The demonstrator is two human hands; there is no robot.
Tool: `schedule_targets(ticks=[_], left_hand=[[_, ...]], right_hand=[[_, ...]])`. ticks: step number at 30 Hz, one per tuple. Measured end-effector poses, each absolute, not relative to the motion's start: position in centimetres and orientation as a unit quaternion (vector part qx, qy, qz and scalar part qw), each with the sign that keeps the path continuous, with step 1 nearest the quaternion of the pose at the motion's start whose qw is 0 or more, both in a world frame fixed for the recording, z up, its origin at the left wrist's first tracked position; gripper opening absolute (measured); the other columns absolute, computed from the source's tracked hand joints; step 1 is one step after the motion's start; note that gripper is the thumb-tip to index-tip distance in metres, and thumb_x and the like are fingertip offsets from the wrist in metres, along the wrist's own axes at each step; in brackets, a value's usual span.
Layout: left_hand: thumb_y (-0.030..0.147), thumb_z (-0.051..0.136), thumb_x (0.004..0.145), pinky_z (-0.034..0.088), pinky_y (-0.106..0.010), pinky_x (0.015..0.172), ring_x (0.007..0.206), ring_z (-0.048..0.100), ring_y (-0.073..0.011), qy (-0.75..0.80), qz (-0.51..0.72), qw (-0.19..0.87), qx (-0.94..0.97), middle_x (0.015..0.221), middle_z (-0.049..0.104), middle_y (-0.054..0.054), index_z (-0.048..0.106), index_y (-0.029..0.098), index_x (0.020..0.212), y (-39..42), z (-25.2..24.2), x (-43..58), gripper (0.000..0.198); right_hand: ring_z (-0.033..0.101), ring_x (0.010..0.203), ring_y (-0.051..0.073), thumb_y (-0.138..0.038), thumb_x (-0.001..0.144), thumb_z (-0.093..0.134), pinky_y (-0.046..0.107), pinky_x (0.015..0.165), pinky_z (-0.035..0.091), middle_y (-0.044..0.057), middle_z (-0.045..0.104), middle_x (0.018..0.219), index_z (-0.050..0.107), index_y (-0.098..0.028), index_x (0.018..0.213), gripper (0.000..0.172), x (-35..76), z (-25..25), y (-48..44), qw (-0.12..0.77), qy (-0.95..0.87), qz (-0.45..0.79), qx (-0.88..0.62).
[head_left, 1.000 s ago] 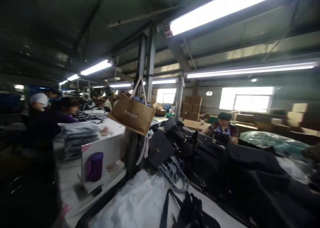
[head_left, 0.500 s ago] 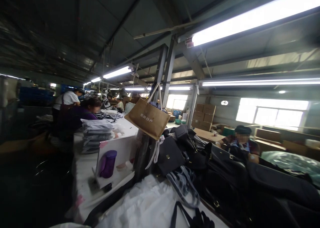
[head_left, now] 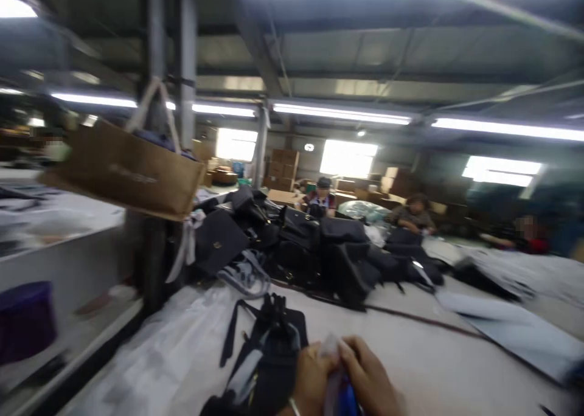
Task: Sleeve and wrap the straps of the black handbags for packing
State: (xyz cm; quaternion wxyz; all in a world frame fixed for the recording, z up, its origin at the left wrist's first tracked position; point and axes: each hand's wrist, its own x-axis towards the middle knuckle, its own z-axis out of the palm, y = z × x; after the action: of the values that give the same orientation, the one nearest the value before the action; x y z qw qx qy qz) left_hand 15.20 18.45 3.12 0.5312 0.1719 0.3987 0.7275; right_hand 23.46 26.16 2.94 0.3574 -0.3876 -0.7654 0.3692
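At the bottom edge both hands meet over the white table point(head_left: 433, 355). My left hand point(head_left: 312, 379) and my right hand point(head_left: 369, 376) are closed together on a small piece of whitish, crumpled plastic point(head_left: 329, 349), with something blue point(head_left: 349, 401) below it. A black bag with straps point(head_left: 269, 349) lies just left of my hands, touching my left hand. The picture is smeared by motion.
A heap of black bags point(head_left: 310, 246) covers the table's middle. A brown tote bag point(head_left: 132, 169) hangs from a steel post point(head_left: 155, 160) at left; white plastic sheets point(head_left: 150, 355) lie below. A purple container point(head_left: 25, 322) stands far left. Seated people point(head_left: 413, 212) work behind the heap.
The view has swung right and down. My two hands, out of sight before, have come into view at the bottom, closed on the plastic piece.
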Motion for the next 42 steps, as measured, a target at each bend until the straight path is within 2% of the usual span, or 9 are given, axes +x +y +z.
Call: schedule_targets(ticks=[2,4,11,16,21,28,33,36,42], left_hand=[[0.034,0.082,0.068,0.051,-0.027,0.063,0.065,0.063,-0.017,0.404,0.709,0.54,0.205,0.07,0.067,-0.002,0.069,0.01,0.083,19.9,1.8,15.3,0.031],[0.035,0.082,0.065,0.049,-0.025,0.06,0.063,0.063,-0.0173,0.412,0.701,0.534,0.233,0.069,0.068,-0.003,0.071,0.011,0.085,20.5,0.8,15.2,0.034],[0.042,0.078,0.07,0.051,-0.023,0.064,0.071,0.064,-0.0182,0.463,0.706,0.449,0.292,0.073,0.07,-0.003,0.073,0.014,0.079,20.5,0.1,15.7,0.03],[0.046,0.069,0.079,0.054,-0.023,0.071,0.08,0.067,-0.0197,0.506,0.693,0.379,0.347,0.089,0.075,-0.003,0.075,0.02,0.094,20.5,0.1,16.3,0.031],[0.036,0.052,0.092,0.057,-0.025,0.076,0.089,0.072,-0.0219,0.614,0.559,0.122,0.544,0.102,0.076,-0.006,0.07,0.023,0.113,20.3,-1.7,15.6,0.03],[0.006,0.035,0.092,0.055,-0.02,0.052,0.065,0.072,-0.0182,0.596,0.361,-0.181,0.694,0.091,0.073,-0.011,0.055,0.01,0.13,21.4,-4.4,15.0,0.043],[-0.004,0.033,0.086,0.055,-0.023,0.05,0.062,0.071,-0.0195,0.613,0.34,-0.2,0.685,0.097,0.072,-0.014,0.053,0.01,0.133,21.4,-4.6,14.8,0.053],[-0.003,0.038,0.086,0.059,-0.024,0.058,0.073,0.074,-0.0221,0.593,0.345,-0.18,0.705,0.107,0.071,-0.016,0.05,0.015,0.138,21.4,-4.8,14.9,0.056],[-0.005,0.04,0.084,0.062,-0.031,0.07,0.104,0.069,-0.0315,0.628,0.316,-0.231,0.673,0.127,0.064,-0.022,0.06,0.013,0.13,21.3,-5.8,16.7,0.053]], right_hand=[[0.064,0.069,0.022,-0.052,0.083,0.05,0.034,0.062,0.053,0.004,0.066,0.073,0.063,-0.022,0.08,0.032,26.0,2.8,25.8,0.358,-0.731,0.425,-0.395],[0.064,0.071,0.021,-0.047,0.083,0.053,0.032,0.06,0.053,0.004,0.066,0.078,0.061,-0.019,0.088,0.03,26.5,2.7,25.5,0.371,-0.693,0.483,-0.386],[0.065,0.071,0.021,-0.035,0.083,0.055,0.028,0.056,0.053,0.004,0.065,0.076,0.061,-0.016,0.086,0.02,25.4,1.9,25.6,0.417,-0.645,0.48,-0.424],[0.063,0.069,0.021,-0.034,0.081,0.056,0.028,0.053,0.052,0.004,0.063,0.075,0.062,-0.015,0.086,0.021,25.2,1.6,25.9,0.435,-0.614,0.492,-0.437],[0.054,0.053,0.013,-0.028,0.072,0.058,0.022,0.045,0.043,-0.002,0.055,0.061,0.057,-0.015,0.084,0.018,25.0,1.5,26.3,0.453,-0.533,0.555,-0.45],[0.049,0.043,0.01,-0.02,0.065,0.054,0.021,0.042,0.038,-0.008,0.05,0.053,0.051,-0.016,0.089,0.025,25.7,0.6,26.8,0.472,-0.474,0.608,-0.429],[0.054,0.053,0.012,-0.034,0.07,0.064,0.026,0.052,0.048,-0.004,0.053,0.062,0.052,-0.016,0.094,0.032,26.4,1.2,26.4,0.467,-0.459,0.654,-0.378],[0.057,0.059,0.014,-0.045,0.074,0.066,0.027,0.053,0.049,-0.002,0.053,0.069,0.054,-0.016,0.101,0.041,26.6,1.8,26.2,0.457,-0.481,0.639,-0.389],[0.062,0.074,0.019,-0.032,0.079,0.061,0.029,0.063,0.052,0.004,0.057,0.084,0.055,-0.016,0.101,0.029,26.7,1.6,26.1,0.457,-0.554,0.544,-0.435]])
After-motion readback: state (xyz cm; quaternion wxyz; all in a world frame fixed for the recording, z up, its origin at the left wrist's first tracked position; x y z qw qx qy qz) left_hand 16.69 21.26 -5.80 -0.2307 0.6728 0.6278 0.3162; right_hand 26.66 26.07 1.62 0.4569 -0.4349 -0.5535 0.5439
